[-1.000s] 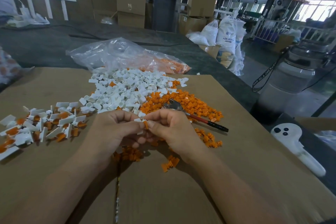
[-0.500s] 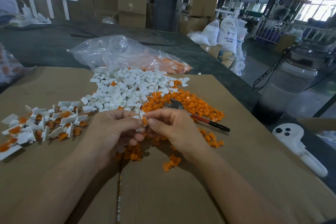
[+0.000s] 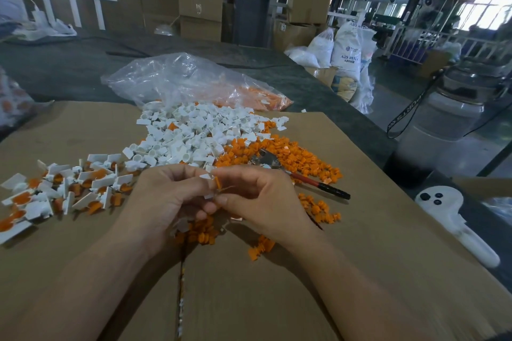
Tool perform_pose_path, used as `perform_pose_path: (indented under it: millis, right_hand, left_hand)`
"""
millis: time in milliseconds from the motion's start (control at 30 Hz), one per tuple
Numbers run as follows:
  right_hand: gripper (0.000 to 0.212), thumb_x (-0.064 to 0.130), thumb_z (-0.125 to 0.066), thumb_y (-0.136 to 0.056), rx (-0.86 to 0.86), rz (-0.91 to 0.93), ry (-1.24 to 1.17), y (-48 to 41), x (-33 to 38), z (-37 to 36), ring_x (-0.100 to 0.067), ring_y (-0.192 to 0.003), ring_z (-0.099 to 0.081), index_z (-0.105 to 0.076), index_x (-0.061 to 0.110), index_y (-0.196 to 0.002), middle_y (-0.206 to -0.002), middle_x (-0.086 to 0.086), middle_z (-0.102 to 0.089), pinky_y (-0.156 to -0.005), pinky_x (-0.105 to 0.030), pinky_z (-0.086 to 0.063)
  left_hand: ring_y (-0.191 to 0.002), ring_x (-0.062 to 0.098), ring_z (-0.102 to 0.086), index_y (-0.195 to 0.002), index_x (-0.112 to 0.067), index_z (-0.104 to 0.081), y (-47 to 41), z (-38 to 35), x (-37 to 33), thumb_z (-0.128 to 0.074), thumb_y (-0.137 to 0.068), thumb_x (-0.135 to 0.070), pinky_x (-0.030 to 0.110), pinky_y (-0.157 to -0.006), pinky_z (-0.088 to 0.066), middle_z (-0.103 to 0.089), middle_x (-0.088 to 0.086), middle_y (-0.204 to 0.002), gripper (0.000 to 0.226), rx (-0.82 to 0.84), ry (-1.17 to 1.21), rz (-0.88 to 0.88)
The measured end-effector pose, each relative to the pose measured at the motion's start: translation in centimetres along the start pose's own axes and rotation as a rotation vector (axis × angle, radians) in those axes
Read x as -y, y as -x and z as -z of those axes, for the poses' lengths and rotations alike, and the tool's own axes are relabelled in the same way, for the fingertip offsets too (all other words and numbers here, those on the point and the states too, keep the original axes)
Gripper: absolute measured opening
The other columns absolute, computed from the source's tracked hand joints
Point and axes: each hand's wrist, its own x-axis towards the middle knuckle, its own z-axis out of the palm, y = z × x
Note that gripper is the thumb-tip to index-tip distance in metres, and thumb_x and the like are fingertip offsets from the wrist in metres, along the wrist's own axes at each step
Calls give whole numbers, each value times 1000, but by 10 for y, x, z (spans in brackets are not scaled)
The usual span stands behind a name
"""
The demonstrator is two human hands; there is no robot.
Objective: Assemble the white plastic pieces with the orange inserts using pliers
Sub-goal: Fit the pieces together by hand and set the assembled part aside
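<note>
Near the pliers [image 3: 278,164], your left hand [image 3: 166,198] pinches a white piece [image 3: 208,196] so your right hand [image 3: 261,198], pinching an orange insert [image 3: 217,183], can seat it.

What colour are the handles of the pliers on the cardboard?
The pliers have red handles with black ends; head view.

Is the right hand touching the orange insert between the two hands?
Touching: in the head view the right hand pinches the orange insert against the white piece held by the left hand.
</note>
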Motion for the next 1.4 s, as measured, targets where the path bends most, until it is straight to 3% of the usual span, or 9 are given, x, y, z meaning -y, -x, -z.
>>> perform_pose_path:
  millis: [67,233,467,633,733,867,1033,1200,1400]
  right_hand:
    - [39,3,-69,-78,-25,30,-37,1,0,-1,-8,-88,-67,-64,31,-104,-95,6,-71,-78,-24,-54]
    - [26,-1,-68,-78,-53,52,-112,0,-3,-1,-15,-80,-69,-69,9,-102,-91,-8,-72,-69,-25,-56]
    - [25,3,-69,-77,-36,21,-119,-1,-6,-1,-13,-76,-69,-71,20,-95,-83,3,-72,-66,-23,-56]
    - [38,40,-68,-74,-105,-57,169,-3,-3,16,2,-90,-63,-58,39,-111,-93,16,-65,-82,-19,-51]
    - [47,42,-66,-79,-206,-175,424,-3,-3,38,8,-96,-55,-55,32,-123,-106,19,-60,-85,-16,-44]
    - [68,53,-63,-77,-146,-355,691,-1,-9,62,-9,-124,-42,-42,26,-136,-139,8,-45,-88,-23,-30]
    - [98,64,-64,-68,79,-567,828,2,-15,76,-18,-136,-28,-21,21,-146,-152,1,-25,-105,-33,-28]
    - [100,64,-67,-66,125,-625,860,3,-22,74,-19,-132,-34,-23,20,-145,-148,0,-33,-105,-35,-33]
    - [65,57,-70,-67,29,-594,898,0,-16,69,-16,-99,-51,-52,20,-117,-112,1,-56,-86,-37,-46]
  left_hand:
    - [-35,13,-53,-64,-3,-60,0,-1,0,-61,-77,6,16,-33,-40,-58,10,-47,16,6,6,-14]
    - [-39,13,-57,-66,-2,-61,-2,-1,2,-62,-77,6,17,-36,-44,-60,9,-48,13,-7,-26,-42]
    - [-38,14,-55,-64,-4,-60,-4,-3,5,-61,-76,9,18,-34,-41,-58,9,-46,17,-9,20,-36]
    - [-40,15,-57,-65,-4,-59,-2,-1,2,-63,-75,8,19,-36,-44,-62,10,-52,16,-6,27,-39]
    - [-40,14,-57,-63,-4,-59,-1,-2,2,-62,-76,8,17,-37,-44,-61,10,-52,18,-8,34,-42]
    - [-39,13,-57,-66,-1,-59,1,-3,0,-61,-77,9,16,-38,-44,-61,9,-50,15,-2,34,-48]
    - [-39,13,-57,-68,-1,-58,2,-3,-2,-60,-77,9,16,-38,-45,-61,9,-51,13,1,46,-41]
    - [-41,13,-58,-69,-1,-59,1,-3,-1,-62,-76,8,16,-39,-46,-62,9,-51,12,0,41,-42]
    - [-43,13,-59,-70,-2,-60,0,-2,1,-63,-75,4,17,-39,-47,-64,9,-54,9,-10,36,-43]
